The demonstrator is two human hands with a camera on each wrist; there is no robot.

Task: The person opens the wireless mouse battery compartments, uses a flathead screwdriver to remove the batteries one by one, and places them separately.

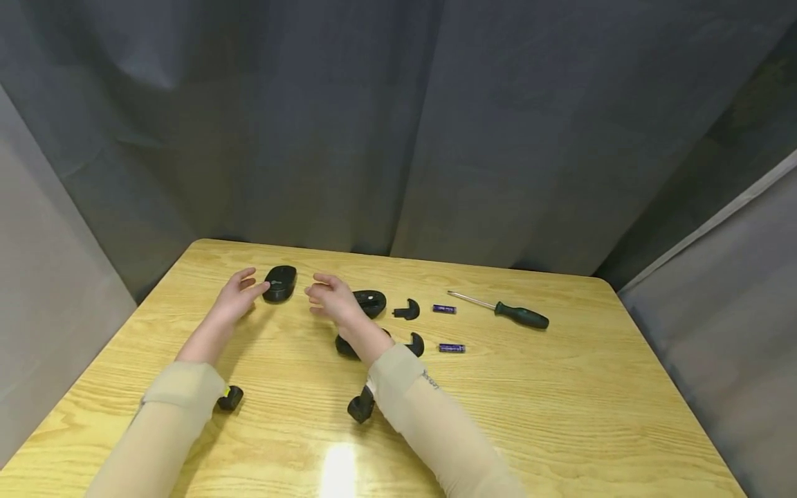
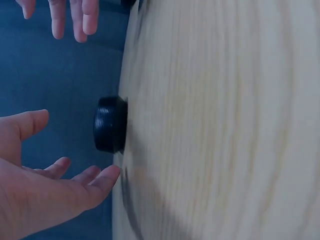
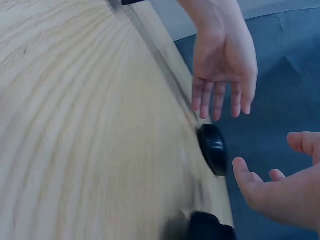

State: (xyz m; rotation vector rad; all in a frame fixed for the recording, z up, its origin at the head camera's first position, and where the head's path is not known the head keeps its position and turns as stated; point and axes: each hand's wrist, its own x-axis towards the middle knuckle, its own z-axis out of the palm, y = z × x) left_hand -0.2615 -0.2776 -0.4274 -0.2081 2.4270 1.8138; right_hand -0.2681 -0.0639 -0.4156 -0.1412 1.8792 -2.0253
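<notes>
A black computer mouse (image 1: 279, 283) lies on the table's far left part, between my two hands. My left hand (image 1: 235, 294) is just left of it, fingers loosely spread and holding nothing; the thumb looks close to the mouse. To its right hovers my right hand (image 1: 336, 299), relaxed and holding nothing. In the left wrist view the mouse (image 2: 110, 125) stands apart from the left fingers (image 2: 102, 185). The right wrist view shows a gap between the mouse (image 3: 214, 149) and both hands. My right hand and forearm partly hide two more black mouse-like pieces (image 1: 373, 304).
Two black hook-shaped covers (image 1: 407, 310) lie right of the right hand. Farther right are two purple batteries (image 1: 444, 309) and a green-handled screwdriver (image 1: 521, 315). Dark curtains (image 1: 398, 138) hang behind the wooden table (image 1: 560, 415). Black wrist-worn pieces (image 1: 360, 408) jut below both wrists.
</notes>
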